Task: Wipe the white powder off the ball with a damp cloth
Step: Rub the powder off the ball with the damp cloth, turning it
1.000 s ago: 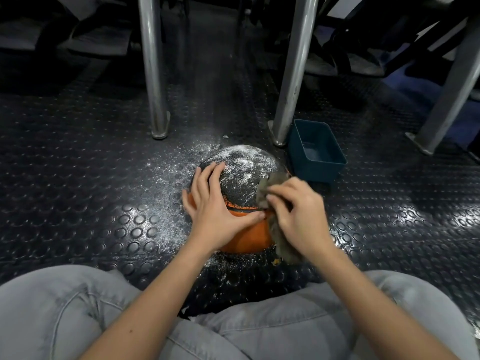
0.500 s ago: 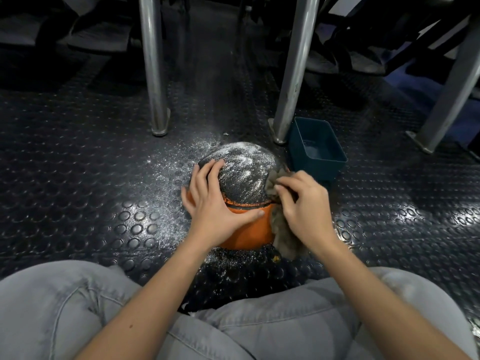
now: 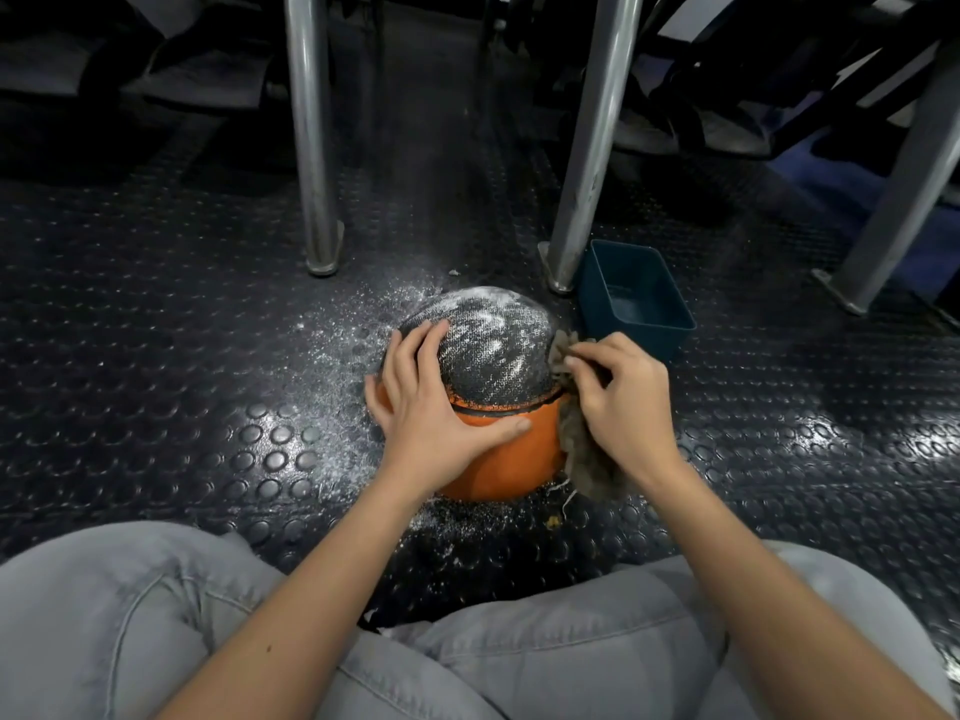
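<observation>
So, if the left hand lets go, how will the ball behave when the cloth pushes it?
Probably it rolls: the ball is round and sits on the studded floor, steadied mainly by the left hand. Its pebbled skin likely holds well, though the powder may make it slippery.

The person wore light grey-blue jeans (image 3: 519, 657) of faded denim. On the left leg (image 3: 104, 605) a stitched seam ran in a curve, with a second seam beside it, and the fabric made soft folds. The left forearm (image 3: 291, 605) and the right forearm (image 3: 769, 579) were bare to the edge of the view. The left hand (image 3: 431, 407) and the right hand (image 3: 618, 402) were bare as well.
</observation>
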